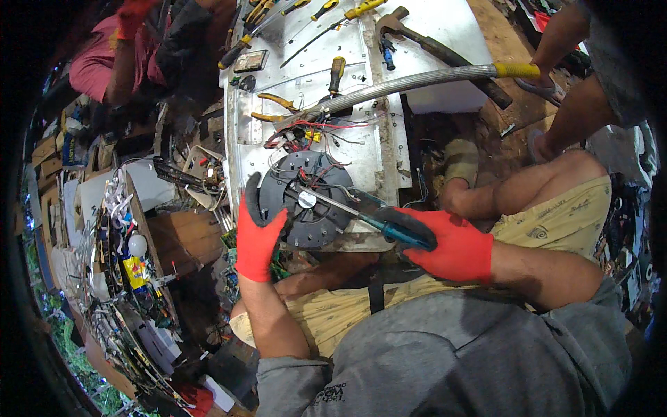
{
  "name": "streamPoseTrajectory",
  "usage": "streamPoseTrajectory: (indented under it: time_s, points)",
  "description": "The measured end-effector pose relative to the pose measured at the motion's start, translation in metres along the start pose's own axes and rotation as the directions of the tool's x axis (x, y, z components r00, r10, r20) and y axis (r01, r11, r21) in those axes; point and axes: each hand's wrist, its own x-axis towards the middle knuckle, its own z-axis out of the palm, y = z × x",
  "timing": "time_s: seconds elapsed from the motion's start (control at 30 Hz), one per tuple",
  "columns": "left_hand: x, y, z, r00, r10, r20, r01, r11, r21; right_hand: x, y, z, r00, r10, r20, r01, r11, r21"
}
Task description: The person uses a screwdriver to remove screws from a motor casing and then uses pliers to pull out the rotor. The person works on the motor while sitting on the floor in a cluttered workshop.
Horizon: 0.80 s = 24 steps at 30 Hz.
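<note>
A dark grey round disc-shaped part, with small studs around its rim, lies at the near end of the metal work surface. My left hand, in a red glove with dark fingers, grips its left edge between thumb and fingers. My right hand, gloved alike, is wrapped round the teal handle of a screwdriver. Its shaft slants left across the disc, and the tip is near the middle beside a pale round hub. Thin wires spread over the disc's upper part.
Beyond the disc are yellow-handled pliers, a braided hose, a claw hammer and several screwdrivers. A long bin of scrap stands at left. Another person works at upper left; someone's bare legs are at upper right.
</note>
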Motion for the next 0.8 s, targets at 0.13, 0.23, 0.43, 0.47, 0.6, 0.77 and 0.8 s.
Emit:
streamPoseTrajectory:
  time_s: [0.13, 0.23, 0.43, 0.47, 0.6, 0.77, 0.8]
  points:
    - [0.012, -0.022, -0.006, 0.993, -0.114, 0.014, 0.115, 0.984, -0.135, 0.0, 0.007, 0.002, 0.998, 0.055, 0.015, -0.055, 0.998, -0.043]
    - [0.029, -0.032, -0.008, 0.98, -0.193, 0.046, 0.198, 0.939, -0.282, 0.0, 0.011, 0.006, 1.0, 0.02, 0.004, -0.02, 0.999, -0.026]
    - [0.047, -0.056, -0.016, 0.946, -0.281, 0.16, 0.321, 0.88, -0.351, 0.001, 0.017, 0.011, 1.0, 0.001, 0.001, -0.001, 0.998, -0.055]
    - [0.046, -0.057, -0.016, 0.957, -0.263, 0.126, 0.291, 0.884, -0.366, 0.0, 0.01, 0.009, 0.998, 0.061, 0.034, -0.059, 0.997, -0.046]
    - [0.035, -0.016, -0.019, 0.974, -0.208, -0.085, 0.203, 0.977, -0.061, -0.003, 0.013, 0.007, 0.999, -0.015, 0.048, 0.015, 1.0, -0.002]
    - [0.0, 0.032, -0.014, 0.907, 0.12, -0.404, 0.001, 0.958, 0.287, -0.004, 0.019, 0.014, 0.986, -0.164, -0.02, 0.164, 0.986, -0.035]
    - [-0.004, 0.035, -0.016, 0.925, 0.075, -0.371, 0.032, 0.961, 0.273, -0.003, 0.02, 0.015, 0.981, -0.193, -0.036, 0.191, 0.98, -0.048]
